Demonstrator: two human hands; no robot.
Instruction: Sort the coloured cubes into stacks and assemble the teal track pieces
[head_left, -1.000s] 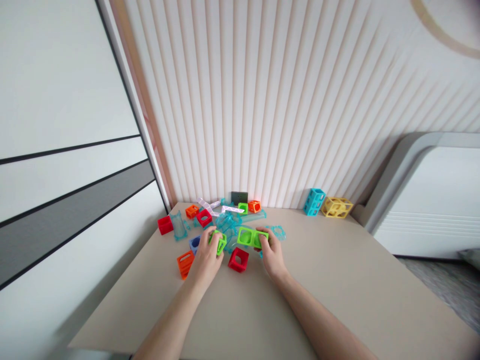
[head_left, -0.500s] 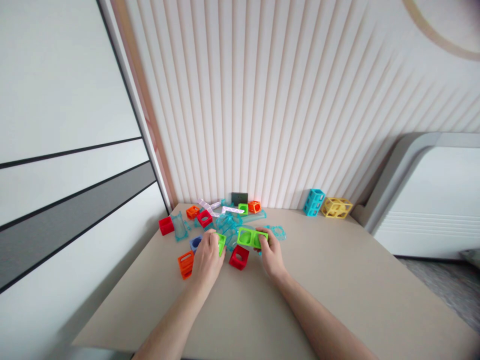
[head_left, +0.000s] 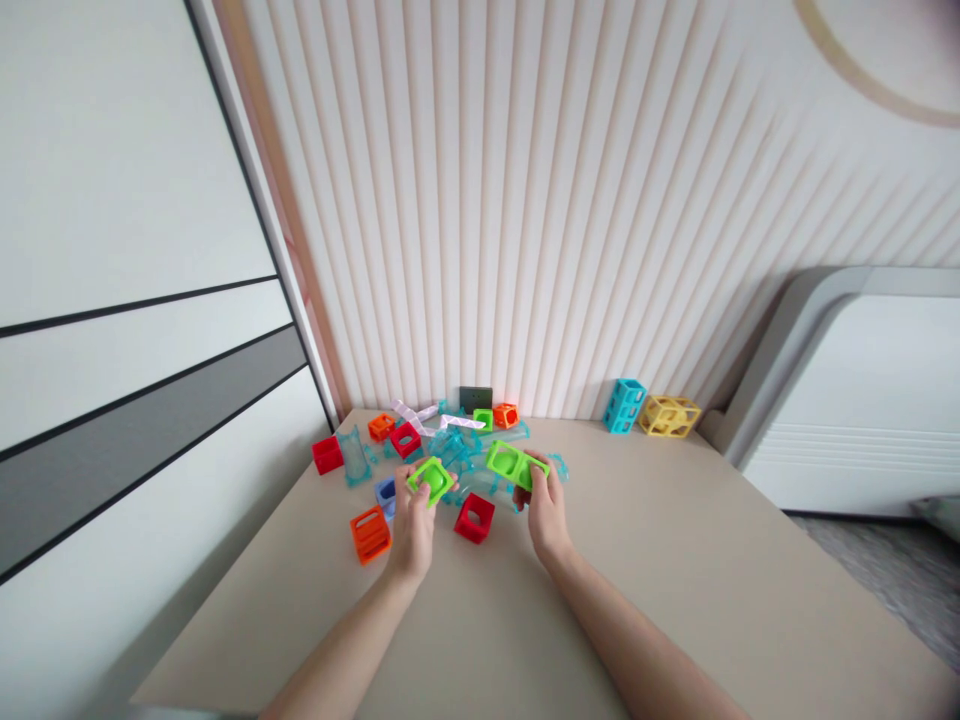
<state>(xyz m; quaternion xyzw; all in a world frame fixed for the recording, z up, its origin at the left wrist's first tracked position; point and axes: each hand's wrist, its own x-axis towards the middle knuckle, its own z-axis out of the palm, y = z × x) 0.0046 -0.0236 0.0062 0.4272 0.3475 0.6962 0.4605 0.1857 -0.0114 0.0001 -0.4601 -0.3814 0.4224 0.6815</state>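
1. Left hand point(head_left: 414, 520): single green block point(head_left: 435, 482) pinched between thumb and fingers, held up tilted.
2. Right hand point(head_left: 547, 512): double green block point(head_left: 507, 461) gripped at its right end, left end free. Small gap seen between the blocks.
3. Imo both are best held lightly by the rims, facing edges kept clear of fingertips.
4. Red cube point(head_left: 474, 519) is seen on the table point(head_left: 480, 630) between the forearms and teal pieces point(head_left: 457, 444).
5. Yellow block point(head_left: 670, 416) is parked by the wall point(head_left: 495, 200).

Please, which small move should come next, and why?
Perhaps bring the square green piece in the left hand toward the longer green piece in the right hand: both are gripped, match in colour, and have a gap between them.
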